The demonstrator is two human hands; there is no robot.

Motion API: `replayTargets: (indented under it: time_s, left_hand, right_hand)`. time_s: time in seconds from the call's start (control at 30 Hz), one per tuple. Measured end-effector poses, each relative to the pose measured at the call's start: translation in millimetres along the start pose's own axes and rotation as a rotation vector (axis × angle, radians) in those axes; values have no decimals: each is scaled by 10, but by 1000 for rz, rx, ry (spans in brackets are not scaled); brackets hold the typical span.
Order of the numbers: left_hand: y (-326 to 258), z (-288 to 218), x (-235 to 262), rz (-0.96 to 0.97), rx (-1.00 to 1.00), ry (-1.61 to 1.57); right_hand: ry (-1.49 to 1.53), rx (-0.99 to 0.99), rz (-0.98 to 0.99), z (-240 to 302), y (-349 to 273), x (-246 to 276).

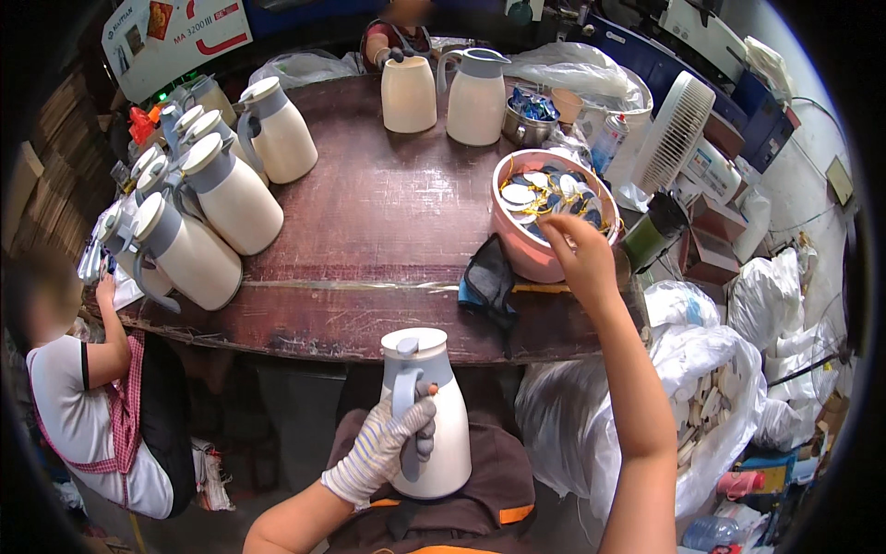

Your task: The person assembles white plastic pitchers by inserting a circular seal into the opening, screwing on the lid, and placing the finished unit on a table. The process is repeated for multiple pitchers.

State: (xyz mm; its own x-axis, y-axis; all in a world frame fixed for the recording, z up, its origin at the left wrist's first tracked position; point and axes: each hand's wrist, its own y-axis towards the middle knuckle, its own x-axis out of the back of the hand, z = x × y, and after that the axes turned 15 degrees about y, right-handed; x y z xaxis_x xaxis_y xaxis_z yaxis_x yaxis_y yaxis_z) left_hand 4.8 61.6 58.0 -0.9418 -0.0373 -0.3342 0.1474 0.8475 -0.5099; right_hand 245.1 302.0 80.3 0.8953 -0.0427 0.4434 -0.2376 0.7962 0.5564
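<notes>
the left hand (392, 439), in a striped glove, is grasping with its fingers (425, 429) the grey handle (403, 395) of a white jug (449, 448), which is resting on the lap (498, 457) before the worktop (369, 212). the bare right hand (583, 257) is hovering over the pink tub (528, 247) of round discs (519, 195); its fingers are bending loosely, but i cannot tell if they are grasping something.

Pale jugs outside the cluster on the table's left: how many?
3: one jug in the left hand; two near the far edge of the table, a collarless jug and, right of it, a grey-collared jug.
</notes>
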Motion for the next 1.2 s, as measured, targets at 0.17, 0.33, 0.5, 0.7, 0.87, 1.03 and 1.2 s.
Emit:
replayTargets:
  time_s: [0.17,0.33,0.5,0.7,0.87,1.03,1.2]
  left_hand:
    - [39,-10,45,87,36,-15]
    - [39,-43,137,150,40,-26]
    - [64,-38,142,152,26,-6]
    - [93,68,212,174,-8,-28]
    - [68,86,214,162,-46,35]
    - [1,215,376,139,-88,-151]
    - [-29,274,389,37,-56,-61]
  right_hand:
    - [-505,63,209,-522,759,-252]
    - [-471,-264,399,-590,907,-334]
    - [-212,4,-148,-846,770,-246]
    - [161,-409,-92,-518,767,-64]
    - [500,-497,-178,-496,639,107]
    - [815,-539,-196,516,15,-18]
    - [905,-842,8,929,-1443,-688]
